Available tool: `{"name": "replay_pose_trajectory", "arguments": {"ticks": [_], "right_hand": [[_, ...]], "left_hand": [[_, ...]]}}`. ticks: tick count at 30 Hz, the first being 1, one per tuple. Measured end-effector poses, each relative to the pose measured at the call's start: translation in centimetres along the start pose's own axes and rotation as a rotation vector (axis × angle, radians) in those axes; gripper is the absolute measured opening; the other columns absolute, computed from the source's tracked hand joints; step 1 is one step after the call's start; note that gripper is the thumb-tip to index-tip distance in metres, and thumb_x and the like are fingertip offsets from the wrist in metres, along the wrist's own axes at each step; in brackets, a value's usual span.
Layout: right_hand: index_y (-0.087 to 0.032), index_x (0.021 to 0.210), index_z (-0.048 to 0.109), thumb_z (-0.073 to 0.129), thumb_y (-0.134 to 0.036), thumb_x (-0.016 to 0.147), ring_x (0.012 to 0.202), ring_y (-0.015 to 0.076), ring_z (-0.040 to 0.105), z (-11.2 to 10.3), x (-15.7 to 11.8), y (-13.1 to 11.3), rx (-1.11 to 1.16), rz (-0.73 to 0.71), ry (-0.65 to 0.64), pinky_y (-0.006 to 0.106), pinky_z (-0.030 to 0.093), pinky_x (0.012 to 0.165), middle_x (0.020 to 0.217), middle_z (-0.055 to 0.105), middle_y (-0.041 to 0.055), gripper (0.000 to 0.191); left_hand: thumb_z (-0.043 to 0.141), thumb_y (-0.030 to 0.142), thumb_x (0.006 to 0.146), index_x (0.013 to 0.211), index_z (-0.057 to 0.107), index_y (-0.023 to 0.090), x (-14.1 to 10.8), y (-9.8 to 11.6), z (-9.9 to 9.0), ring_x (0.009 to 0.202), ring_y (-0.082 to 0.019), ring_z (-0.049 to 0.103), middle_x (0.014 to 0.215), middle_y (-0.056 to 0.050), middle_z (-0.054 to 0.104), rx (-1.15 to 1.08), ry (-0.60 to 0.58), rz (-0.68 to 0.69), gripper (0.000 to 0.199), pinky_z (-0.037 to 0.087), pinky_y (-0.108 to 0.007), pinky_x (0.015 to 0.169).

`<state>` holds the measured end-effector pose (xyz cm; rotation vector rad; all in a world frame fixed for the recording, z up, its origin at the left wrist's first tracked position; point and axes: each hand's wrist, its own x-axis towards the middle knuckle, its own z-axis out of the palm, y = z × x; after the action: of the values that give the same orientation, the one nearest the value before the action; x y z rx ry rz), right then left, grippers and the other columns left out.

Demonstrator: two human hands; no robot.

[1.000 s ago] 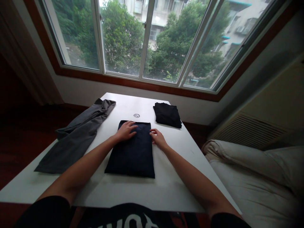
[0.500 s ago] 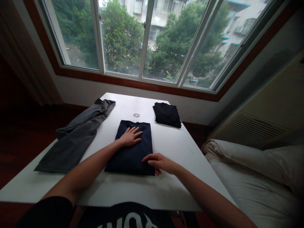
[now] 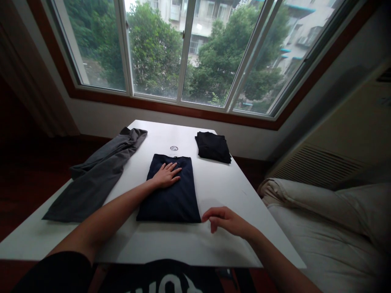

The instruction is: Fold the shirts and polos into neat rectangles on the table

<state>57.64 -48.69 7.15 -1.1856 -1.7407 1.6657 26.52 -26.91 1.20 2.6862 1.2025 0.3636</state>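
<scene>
A folded navy garment point(image 3: 183, 199), its kind not certain from the fold, lies flat on the white table point(image 3: 171, 248). My left hand point(image 3: 166, 176) rests palm down on its upper half, fingers spread. Just off the garment's near right corner is my right hand point(image 3: 227, 219). Its fingers are loosely bent and apart, with nothing seen in them, and the fingertips come close to the corner; whether they touch it I cannot tell.
Grey trousers point(image 3: 100, 179) lie lengthwise along the table's left side. A folded black garment point(image 3: 213, 147) is at the far right edge. Beyond the navy garment there is a small round mark point(image 3: 174, 148). A beige padded seat point(image 3: 320, 228) stands to the right, below the window.
My right hand has slid off the garment to the right, past its near corner. The garment's near edge has shifted slightly right. My left hand stays in place on the cloth.
</scene>
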Motion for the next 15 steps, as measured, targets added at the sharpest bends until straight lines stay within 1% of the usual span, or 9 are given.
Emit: {"name": "replay_pose_trajectory", "arguments": {"ticks": [3,5,6,8,10,11,13,15], "right_hand": [[-0.018,0.103,0.075,0.061,-0.058,0.098,0.067,0.0184,0.067,-0.9,0.7,-1.1,-0.092,-0.075,0.26,0.032,0.053,0.067,0.071,0.07,0.0042,0.043],[-0.02,0.101,0.075,0.059,-0.056,0.099,0.073,0.0202,0.068,-0.7,1.5,-2.4,-0.188,-0.122,0.342,0.034,0.055,0.072,0.077,0.072,0.0056,0.04],[-0.021,0.101,0.075,0.059,-0.054,0.1,0.078,0.0212,0.069,-0.4,2.0,-3.2,-0.259,-0.151,0.355,0.035,0.055,0.075,0.083,0.073,0.0066,0.037],[-0.022,0.101,0.076,0.059,-0.048,0.101,0.088,0.0229,0.07,0.5,3.3,-4.8,-0.417,-0.236,0.341,0.037,0.056,0.081,0.094,0.075,0.0078,0.03],[-0.024,0.103,0.077,0.059,-0.041,0.102,0.098,0.0241,0.069,1.7,5.1,-5.9,-0.544,-0.362,0.284,0.04,0.056,0.089,0.107,0.075,0.0087,0.025],[-0.025,0.105,0.077,0.058,-0.038,0.102,0.105,0.0247,0.068,2.2,6.2,-6.1,-0.592,-0.427,0.247,0.041,0.055,0.095,0.114,0.074,0.009,0.023],[-0.026,0.112,0.076,0.059,-0.034,0.102,0.121,0.0263,0.063,3.2,8.6,-5.8,-0.684,-0.53,0.195,0.045,0.051,0.106,0.129,0.069,0.0095,0.021],[-0.025,0.126,0.072,0.062,-0.033,0.101,0.135,0.0288,0.055,3.9,11.1,-4.6,-0.786,-0.568,0.209,0.048,0.045,0.115,0.145,0.06,0.0114,0.028]], "left_hand": [[0.038,0.063,0.105,0.161,0.04,0.036,0.3,0.0,0.0,0.158,-0.033,0.024,0.173,-0.007,0.026,0.003,-0.01,-0.013,0.062,0.011,-0.059,0.126],[0.038,0.062,0.106,0.162,0.039,0.035,0.7,0.1,-0.1,0.158,-0.033,0.024,0.173,-0.008,0.026,0.005,-0.012,-0.026,0.063,0.012,-0.059,0.126],[0.038,0.062,0.106,0.163,0.037,0.034,1.0,0.2,-0.1,0.158,-0.033,0.025,0.173,-0.009,0.027,0.005,-0.008,-0.033,0.064,0.012,-0.059,0.126],[0.039,0.06,0.106,0.166,0.031,0.031,1.6,0.4,-0.2,0.157,-0.033,0.028,0.172,-0.011,0.029,0.0,0.03,-0.043,0.067,0.015,-0.059,0.126],[0.04,0.054,0.107,0.167,0.026,0.027,2.2,0.5,-0.4,0.154,-0.031,0.033,0.169,-0.012,0.034,-0.006,0.11,-0.028,0.068,0.021,-0.055,0.125],[0.041,0.049,0.107,0.167,0.027,0.025,2.5,0.5,-0.4,0.153,-0.03,0.037,0.168,-0.013,0.037,-0.007,0.156,-0.015,0.066,0.025,-0.051,0.125],[0.041,0.038,0.108,0.163,0.035,0.021,3.0,0.5,-0.6,0.147,-0.026,0.045,0.161,-0.013,0.047,-0.003,0.234,-0.013,0.059,0.031,-0.044,0.123],[0.04,0.027,0.106,0.156,0.046,0.019,3.5,0.1,-0.8,0.137,-0.024,0.054,0.151,-0.012,0.058,-0.005,0.275,-0.052,0.051,0.038,-0.039,0.118]]}}
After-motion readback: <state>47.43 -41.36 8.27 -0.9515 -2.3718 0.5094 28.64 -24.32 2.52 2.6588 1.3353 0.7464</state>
